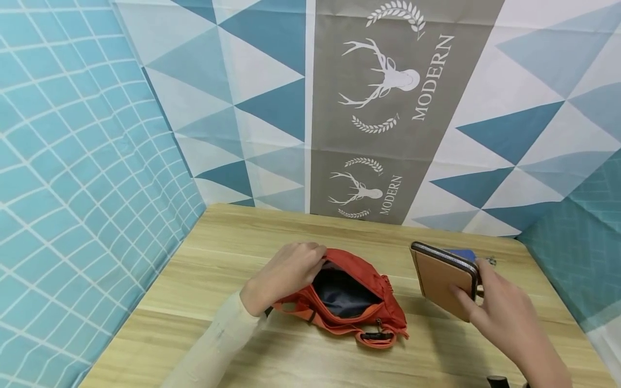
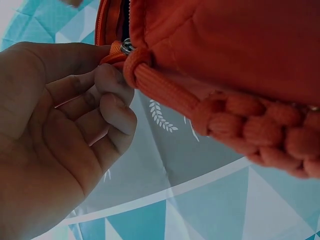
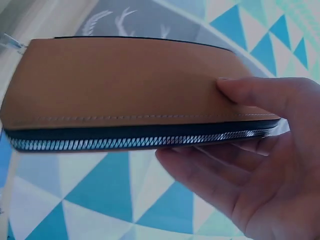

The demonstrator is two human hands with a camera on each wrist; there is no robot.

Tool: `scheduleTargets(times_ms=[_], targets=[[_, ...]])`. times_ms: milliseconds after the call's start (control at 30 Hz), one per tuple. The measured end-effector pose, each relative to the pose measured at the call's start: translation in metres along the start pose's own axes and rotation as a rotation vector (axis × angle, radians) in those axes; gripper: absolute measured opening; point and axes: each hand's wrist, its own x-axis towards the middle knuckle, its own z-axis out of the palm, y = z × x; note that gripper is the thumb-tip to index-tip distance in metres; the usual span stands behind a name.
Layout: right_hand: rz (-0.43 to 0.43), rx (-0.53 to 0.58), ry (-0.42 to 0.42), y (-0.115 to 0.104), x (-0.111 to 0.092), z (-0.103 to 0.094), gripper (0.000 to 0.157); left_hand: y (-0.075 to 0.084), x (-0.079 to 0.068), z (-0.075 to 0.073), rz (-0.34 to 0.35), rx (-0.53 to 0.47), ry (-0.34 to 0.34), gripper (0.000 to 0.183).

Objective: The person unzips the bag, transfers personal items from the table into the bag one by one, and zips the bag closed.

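Note:
A red waist bag [image 1: 394, 315] lies on the table with its zipped mouth gaping, the dark lining [image 1: 342, 293] showing. My left hand [image 1: 291, 275] pinches the bag's edge at the left end of that mouth. In the left wrist view, thumb and forefinger meet at the orange trim beside the metal zipper pull [image 2: 127, 46], and a braided red cord [image 2: 250, 125] hangs from it. To the right of the bag, my right hand [image 1: 504, 312] holds a tan zip-around wallet [image 1: 441, 283] above the table. The right wrist view shows the thumb on the wallet's [image 3: 130, 80] flat face, fingers underneath; its zipper is closed.
Behind the wallet lie a blue flat item [image 1: 463, 254] and a small metallic-looking thing [image 1: 492, 261], partly hidden. A black object [image 1: 498, 381] shows at the bottom edge. Patterned cloth [image 1: 262, 97] hangs behind the wooden table [image 1: 228, 231], with blue checked cloth [image 1: 73, 161] on the left.

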Motion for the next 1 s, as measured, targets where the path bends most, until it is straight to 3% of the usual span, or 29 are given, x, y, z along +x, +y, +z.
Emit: scheduleTargets(times_ms=[167,333,500,567,700,800,1000], targets=[[-0.103,0.076,0.121,-0.016,-0.009,-0.008,0.053,0.0,0.0,0.0,-0.01,0.023,-0.017,0.022],[-0.155,0.127,0.189,-0.033,-0.017,-0.013,0.061,-0.001,0.0,-0.002,-0.021,0.032,-0.028,0.019],[-0.241,0.184,0.246,-0.05,-0.023,-0.015,0.059,-0.001,0.001,-0.004,-0.022,0.014,-0.023,0.02],[-0.295,0.228,0.269,-0.056,-0.025,-0.015,0.05,-0.001,0.001,-0.004,-0.019,0.009,-0.019,0.021],[-0.366,0.297,0.275,-0.071,-0.029,-0.012,0.054,-0.002,0.0,-0.003,-0.017,0.005,-0.019,0.024],[-0.374,0.313,0.244,-0.082,-0.028,-0.008,0.061,-0.001,0.0,-0.002,-0.016,-0.003,-0.025,0.027],[-0.474,0.401,0.191,-0.094,-0.022,0.012,0.051,-0.004,0.001,0.0,0.002,-0.087,-0.042,0.025]])
